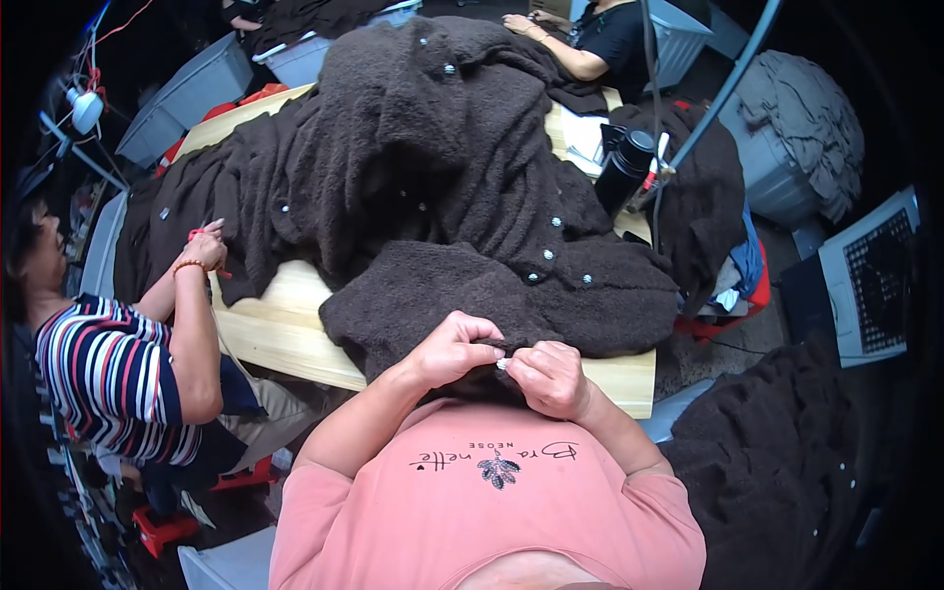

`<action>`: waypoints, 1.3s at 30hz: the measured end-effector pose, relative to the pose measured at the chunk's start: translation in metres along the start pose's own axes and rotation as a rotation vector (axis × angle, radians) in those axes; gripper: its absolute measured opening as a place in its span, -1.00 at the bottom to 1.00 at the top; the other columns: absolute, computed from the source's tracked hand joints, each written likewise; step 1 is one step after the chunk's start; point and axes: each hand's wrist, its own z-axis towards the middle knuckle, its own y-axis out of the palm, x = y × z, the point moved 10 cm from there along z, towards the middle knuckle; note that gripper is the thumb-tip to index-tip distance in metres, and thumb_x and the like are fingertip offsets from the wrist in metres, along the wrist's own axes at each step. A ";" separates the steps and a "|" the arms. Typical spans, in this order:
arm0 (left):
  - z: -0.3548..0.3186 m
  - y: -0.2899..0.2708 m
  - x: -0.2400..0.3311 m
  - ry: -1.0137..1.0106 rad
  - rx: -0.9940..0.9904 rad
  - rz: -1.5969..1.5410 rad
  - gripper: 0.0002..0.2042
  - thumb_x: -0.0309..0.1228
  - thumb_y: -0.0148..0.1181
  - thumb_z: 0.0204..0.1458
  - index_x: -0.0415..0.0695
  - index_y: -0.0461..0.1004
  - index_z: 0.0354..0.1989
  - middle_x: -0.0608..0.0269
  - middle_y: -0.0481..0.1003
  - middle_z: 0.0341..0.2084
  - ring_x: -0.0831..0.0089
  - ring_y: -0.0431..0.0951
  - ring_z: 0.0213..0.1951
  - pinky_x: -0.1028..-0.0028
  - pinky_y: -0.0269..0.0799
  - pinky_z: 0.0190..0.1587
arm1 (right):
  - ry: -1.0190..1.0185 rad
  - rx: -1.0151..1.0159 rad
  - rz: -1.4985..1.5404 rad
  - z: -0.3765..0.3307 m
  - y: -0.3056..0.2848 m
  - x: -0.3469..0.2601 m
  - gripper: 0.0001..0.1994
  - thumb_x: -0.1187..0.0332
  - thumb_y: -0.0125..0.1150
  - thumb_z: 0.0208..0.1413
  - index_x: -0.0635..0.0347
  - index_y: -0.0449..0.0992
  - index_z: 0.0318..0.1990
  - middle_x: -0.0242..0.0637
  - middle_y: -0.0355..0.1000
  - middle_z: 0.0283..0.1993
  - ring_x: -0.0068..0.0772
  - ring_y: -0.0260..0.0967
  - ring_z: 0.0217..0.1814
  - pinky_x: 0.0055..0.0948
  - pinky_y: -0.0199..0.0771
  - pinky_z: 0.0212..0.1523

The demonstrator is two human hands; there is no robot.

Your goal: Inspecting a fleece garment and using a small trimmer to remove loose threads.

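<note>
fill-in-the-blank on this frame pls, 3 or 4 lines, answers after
1. Both hands, left hand and right hand, pinch the edge of a fuzzy garment coloured ____.
2. The garments lie on a ____ table.
3. The flask by the pile is ____.
4. The co-worker at the person's left wears a ____ shirt.

Answers: brown; wooden; black; striped

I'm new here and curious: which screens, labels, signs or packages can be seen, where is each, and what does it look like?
Screen: at the right edge, beside the wooden table; tilted pale-framed rectangle, dark face with a grid of small light marks.
Papers: far right part of the table, by the black flask; white sheets, print too small to make out.
No signs or packages in view.
</note>
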 end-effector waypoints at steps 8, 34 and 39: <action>-0.001 -0.010 0.001 0.065 0.038 -0.065 -0.92 -0.49 0.11 -0.02 -0.24 0.49 -0.46 0.47 0.40 -0.65 0.78 0.27 -0.59 0.70 0.18 -0.58 | 0.034 0.016 -0.097 0.001 0.010 0.010 -0.84 0.58 0.12 -0.30 0.30 0.40 -0.44 -0.24 0.34 -0.53 -0.38 0.26 -0.64 -0.46 0.24 -0.65; -0.039 -0.022 0.040 0.617 0.509 0.608 -0.83 -0.70 0.16 -0.24 -0.27 0.52 -0.41 0.13 0.47 -0.61 0.43 0.47 -0.58 0.57 0.35 -0.51 | 0.444 -0.108 0.190 -0.019 0.052 0.065 -0.71 0.63 -0.03 -0.34 0.28 0.38 -0.32 -0.06 0.38 -0.40 0.00 0.37 -0.40 -0.23 0.40 -0.40; -0.039 -0.020 0.055 0.702 0.553 0.723 -0.84 -0.76 0.14 -0.27 -0.31 0.49 -0.46 0.12 0.46 -0.62 0.39 0.48 -0.57 0.55 0.37 -0.50 | 0.531 -0.029 0.232 -0.022 0.053 0.077 -0.71 0.68 -0.10 -0.40 0.34 0.41 -0.39 -0.08 0.37 -0.48 -0.09 0.39 -0.46 -0.37 0.38 -0.45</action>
